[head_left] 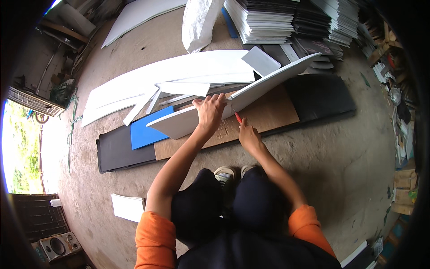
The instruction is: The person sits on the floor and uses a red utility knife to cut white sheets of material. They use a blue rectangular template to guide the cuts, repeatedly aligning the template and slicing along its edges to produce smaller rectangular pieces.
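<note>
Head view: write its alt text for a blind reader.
A person's left hand steadies a white board on edge while the right hand holds a red cutter at it. Beneath lie a brown board and black sheeting.

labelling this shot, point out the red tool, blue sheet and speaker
red tool [238, 117], head view, on its handle
blue sheet [141, 134], head view, on its face
speaker [57, 246], head view, on its cone

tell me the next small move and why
Perhaps draw the red cutter along the bend in the raised pale board: the right hand holds the cutter with its tip near that line, and the left hand grips the top edge close by.
</note>
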Available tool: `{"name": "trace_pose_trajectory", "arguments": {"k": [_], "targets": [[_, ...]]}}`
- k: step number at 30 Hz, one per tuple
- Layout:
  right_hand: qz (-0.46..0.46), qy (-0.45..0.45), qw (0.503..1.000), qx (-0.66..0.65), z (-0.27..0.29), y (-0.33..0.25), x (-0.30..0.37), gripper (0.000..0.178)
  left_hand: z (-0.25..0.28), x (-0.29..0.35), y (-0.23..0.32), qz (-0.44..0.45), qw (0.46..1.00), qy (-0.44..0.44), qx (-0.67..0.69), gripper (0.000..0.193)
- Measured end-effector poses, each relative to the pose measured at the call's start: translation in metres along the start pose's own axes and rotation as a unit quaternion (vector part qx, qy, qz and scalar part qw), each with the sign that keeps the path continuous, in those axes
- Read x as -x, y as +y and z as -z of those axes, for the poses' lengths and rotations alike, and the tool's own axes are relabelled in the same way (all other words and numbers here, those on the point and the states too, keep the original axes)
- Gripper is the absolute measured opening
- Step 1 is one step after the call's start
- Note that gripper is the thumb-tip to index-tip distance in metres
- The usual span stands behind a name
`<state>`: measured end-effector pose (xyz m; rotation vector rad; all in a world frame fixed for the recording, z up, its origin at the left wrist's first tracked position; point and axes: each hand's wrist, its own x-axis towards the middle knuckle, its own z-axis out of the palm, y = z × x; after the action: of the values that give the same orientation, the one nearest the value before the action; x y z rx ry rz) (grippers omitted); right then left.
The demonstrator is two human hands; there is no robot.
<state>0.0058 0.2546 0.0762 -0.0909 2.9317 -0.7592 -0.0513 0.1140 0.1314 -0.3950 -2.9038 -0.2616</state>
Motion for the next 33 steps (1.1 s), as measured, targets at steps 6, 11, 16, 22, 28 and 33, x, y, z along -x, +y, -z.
{"name": "trace_pose_trajectory", "arguments": {"k": [6,11,16,22,28,33], "targets": [[-0.009,-0.023,0.999,0.025,0.008,-0.008,-0.014,0.018,0.005,-0.027,-0.007,0.012,0.997,-0.073,0.036,0.031],[-0.033,-0.063,0.997,0.010,0.017,-0.017,-0.021,0.027,-0.011,-0.033,-0.016,-0.084,0.990,0.094,0.064,0.030],[-0.032,-0.096,0.995,0.023,0.007,-0.001,-0.031,0.025,-0.008,-0.036,-0.005,-0.045,0.995,-0.002,0.089,0.025],[-0.046,-0.083,0.995,0.039,-0.025,0.008,-0.039,0.018,-0.013,-0.035,-0.010,-0.076,0.992,0.065,0.071,0.026],[-0.056,-0.076,0.994,0.053,-0.036,0.008,-0.045,0.016,-0.008,-0.037,-0.010,-0.066,0.994,0.045,0.075,0.026],[-0.054,-0.051,0.995,0.065,-0.053,0.016,-0.048,0.015,-0.013,-0.036,-0.010,-0.062,0.997,-0.003,0.048,0.031]]}}
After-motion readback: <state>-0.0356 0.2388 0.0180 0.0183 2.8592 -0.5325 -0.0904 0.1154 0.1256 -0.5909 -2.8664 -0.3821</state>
